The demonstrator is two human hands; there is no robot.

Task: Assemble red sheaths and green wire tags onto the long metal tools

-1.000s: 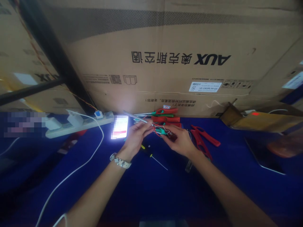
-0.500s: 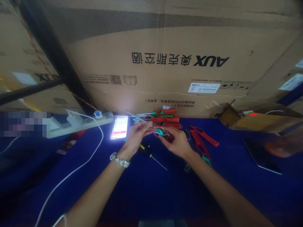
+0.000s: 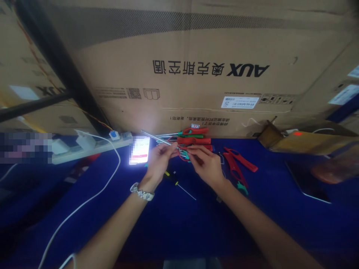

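Observation:
My left hand (image 3: 159, 160), with a watch on its wrist, is closed on the metal tube (image 3: 157, 137) of a long-nosed lighter; the tube slants up to the left. At the tube's near end sit a green lighter part (image 3: 184, 153) and thin wire, partly hidden by my fingers. My right hand (image 3: 208, 165) pinches at this end with thumb and fingertips; the exact bit held is too small to make out. Behind my hands lie several red-handled lighters (image 3: 194, 141) with metal tubes. A screwdriver (image 3: 185, 190) with a yellow-and-black handle lies below my hands.
Open red handle shells (image 3: 236, 168) lie right of my right hand, near a loose green piece (image 3: 242, 188). A lit phone (image 3: 140, 150) leans by a power strip (image 3: 92, 147) with a white cable (image 3: 92, 198). A dark tablet-like slab (image 3: 307, 183) lies right. A large carton (image 3: 196, 45) stands behind.
My right hand has shifted its fingers up from around the green part to a pinch at the tube's near end. My left hand keeps its hold. The view has moved slightly.

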